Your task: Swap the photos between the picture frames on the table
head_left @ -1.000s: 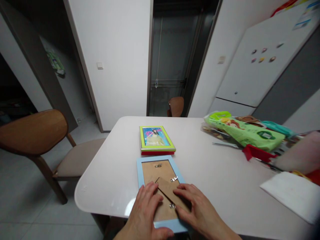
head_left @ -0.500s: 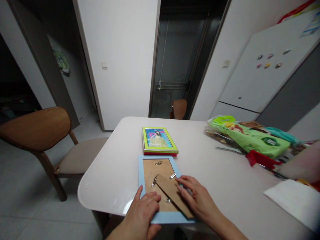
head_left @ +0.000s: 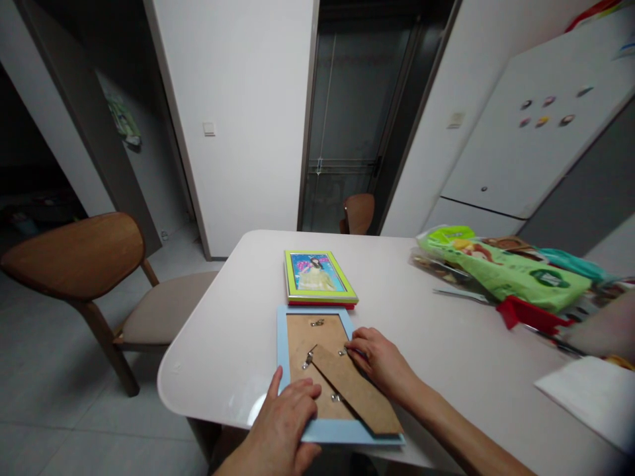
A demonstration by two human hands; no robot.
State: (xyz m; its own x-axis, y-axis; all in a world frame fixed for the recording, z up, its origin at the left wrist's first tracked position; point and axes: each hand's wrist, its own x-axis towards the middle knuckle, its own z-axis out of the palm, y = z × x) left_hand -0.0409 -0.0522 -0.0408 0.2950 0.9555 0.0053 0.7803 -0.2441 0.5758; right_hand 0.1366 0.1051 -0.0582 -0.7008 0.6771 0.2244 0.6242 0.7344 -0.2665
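Note:
A light blue picture frame [head_left: 282, 344] lies face down at the table's near edge, its brown backing board [head_left: 297, 330] showing. My left hand [head_left: 285, 420] holds the frame's lower left corner, fingers on the backing and thumb by the near edge. On the frame's right side, my right hand [head_left: 380, 363] is closed with its fingertips at a small metal clip [head_left: 342, 352], partly hiding it. A brown stand leg [head_left: 360, 393] slants across the backing to the lower right corner. Other metal clips sit at the top [head_left: 317, 322], left [head_left: 307, 360] and bottom [head_left: 336, 397].
Just beyond lies a yellow-green picture frame [head_left: 321, 299] with a princess picture, stacked on something red. At the right are a green packet [head_left: 520, 271], a red object [head_left: 533, 317], a metal utensil [head_left: 461, 295] and white paper [head_left: 590, 396]. A wooden chair [head_left: 74, 254] stands left.
My right hand has drawn back from the stand leg and its fingers have closed in at the right-hand clip. The left hand stays in place on the frame. The view has shifted slightly.

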